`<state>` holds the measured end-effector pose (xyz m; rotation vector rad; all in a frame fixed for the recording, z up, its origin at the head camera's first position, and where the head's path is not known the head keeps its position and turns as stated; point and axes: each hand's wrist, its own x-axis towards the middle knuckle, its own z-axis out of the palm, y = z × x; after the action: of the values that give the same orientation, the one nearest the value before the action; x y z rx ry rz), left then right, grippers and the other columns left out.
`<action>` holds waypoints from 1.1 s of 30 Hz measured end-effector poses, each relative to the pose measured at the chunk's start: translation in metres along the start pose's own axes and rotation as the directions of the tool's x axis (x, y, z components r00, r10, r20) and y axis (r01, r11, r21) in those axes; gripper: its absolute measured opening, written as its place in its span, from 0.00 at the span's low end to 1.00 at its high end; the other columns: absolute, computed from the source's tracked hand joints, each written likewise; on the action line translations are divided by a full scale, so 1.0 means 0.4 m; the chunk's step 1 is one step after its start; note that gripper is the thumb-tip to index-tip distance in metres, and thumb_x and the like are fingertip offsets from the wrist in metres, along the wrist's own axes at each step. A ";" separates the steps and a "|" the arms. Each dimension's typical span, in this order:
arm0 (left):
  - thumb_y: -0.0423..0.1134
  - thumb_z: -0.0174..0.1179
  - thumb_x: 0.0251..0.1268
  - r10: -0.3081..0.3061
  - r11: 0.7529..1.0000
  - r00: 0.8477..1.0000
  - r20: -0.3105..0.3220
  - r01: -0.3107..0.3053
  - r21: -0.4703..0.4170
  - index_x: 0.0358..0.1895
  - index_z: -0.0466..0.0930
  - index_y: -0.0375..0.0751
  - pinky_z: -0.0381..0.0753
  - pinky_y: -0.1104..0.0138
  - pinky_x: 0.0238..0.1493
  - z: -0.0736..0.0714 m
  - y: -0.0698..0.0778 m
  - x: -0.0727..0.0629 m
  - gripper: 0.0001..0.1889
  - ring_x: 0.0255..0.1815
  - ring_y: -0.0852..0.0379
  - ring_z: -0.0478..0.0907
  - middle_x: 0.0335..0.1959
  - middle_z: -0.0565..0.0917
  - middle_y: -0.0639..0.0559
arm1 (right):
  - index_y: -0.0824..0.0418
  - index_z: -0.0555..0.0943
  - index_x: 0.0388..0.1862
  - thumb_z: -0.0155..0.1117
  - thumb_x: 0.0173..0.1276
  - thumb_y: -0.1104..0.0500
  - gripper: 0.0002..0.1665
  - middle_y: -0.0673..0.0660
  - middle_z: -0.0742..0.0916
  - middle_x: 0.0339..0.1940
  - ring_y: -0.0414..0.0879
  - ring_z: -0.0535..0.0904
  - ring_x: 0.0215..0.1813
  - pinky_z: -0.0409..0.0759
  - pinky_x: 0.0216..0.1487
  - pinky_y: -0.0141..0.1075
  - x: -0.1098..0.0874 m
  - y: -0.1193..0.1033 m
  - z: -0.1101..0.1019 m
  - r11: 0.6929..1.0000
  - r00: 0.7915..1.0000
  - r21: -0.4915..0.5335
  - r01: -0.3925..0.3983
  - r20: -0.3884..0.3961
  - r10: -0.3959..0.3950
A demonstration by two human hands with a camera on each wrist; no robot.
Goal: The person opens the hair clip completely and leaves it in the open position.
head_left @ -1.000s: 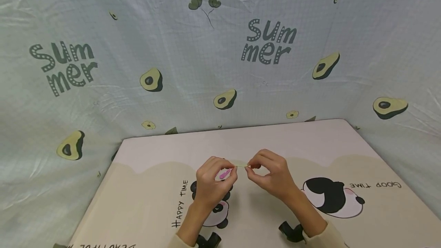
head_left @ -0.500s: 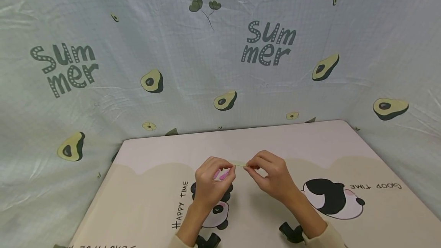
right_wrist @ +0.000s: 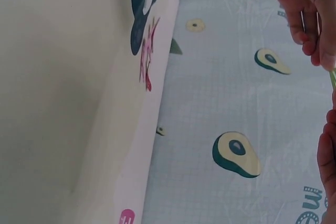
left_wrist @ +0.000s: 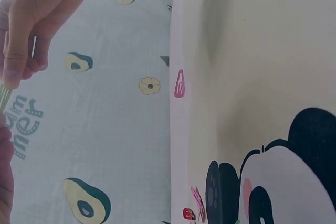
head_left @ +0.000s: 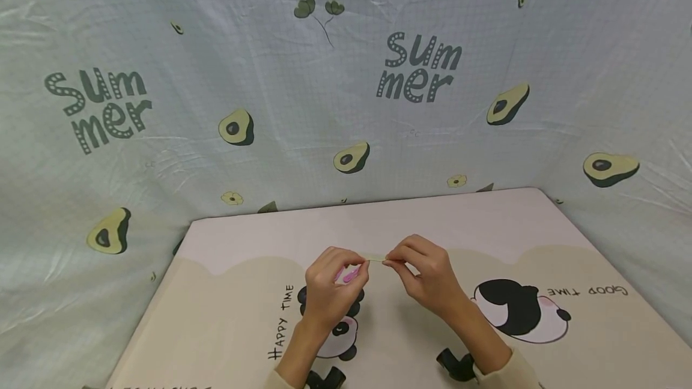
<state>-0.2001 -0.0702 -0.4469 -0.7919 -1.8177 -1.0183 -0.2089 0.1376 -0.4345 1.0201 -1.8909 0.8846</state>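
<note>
My left hand (head_left: 327, 287) and right hand (head_left: 427, 272) are raised over the table, fingertips facing each other. Between them runs a thin light-green strand (head_left: 375, 259), each end pinched between thumb and fingers. In the left wrist view the strand (left_wrist: 4, 97) appears as several fine parallel lines, perhaps a stretched elastic band; its exact kind is unclear. Its ends are hidden inside the fingertips. Behind the left hand a pink hair clip (head_left: 351, 275) shows through the gap between thumb and finger. The left wrist view also shows a pink snap hair clip (left_wrist: 179, 83) lying on the table.
More pink and red clips (right_wrist: 148, 56) lie in a group near the table's far edge. A pink piece (right_wrist: 127, 216) is partly cut off by the frame. Black angled pieces (head_left: 456, 365) sit by the wrists. A printed curtain (head_left: 303, 89) hangs behind the panda-patterned table (head_left: 216, 317).
Both hands have shifted very slightly left, still holding the green strand between them. A second bit of pink now shows through the left hand's finger gap.
</note>
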 end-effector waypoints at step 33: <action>0.25 0.73 0.51 0.014 1.000 1.000 -0.014 -0.014 -0.019 0.33 0.87 0.41 0.84 0.72 0.37 0.002 0.006 0.002 0.09 0.31 0.58 0.83 0.29 0.88 0.52 | 0.60 0.87 0.32 0.67 0.74 0.54 0.13 0.51 0.86 0.29 0.40 0.80 0.31 0.81 0.34 0.27 0.000 -0.005 0.005 0.999 0.999 -0.048 0.026 -0.041 -0.028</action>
<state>-0.1987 -0.0682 -0.4455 -0.8066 -1.7906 -1.0311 -0.2077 0.1351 -0.4348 0.9885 -1.8508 0.8357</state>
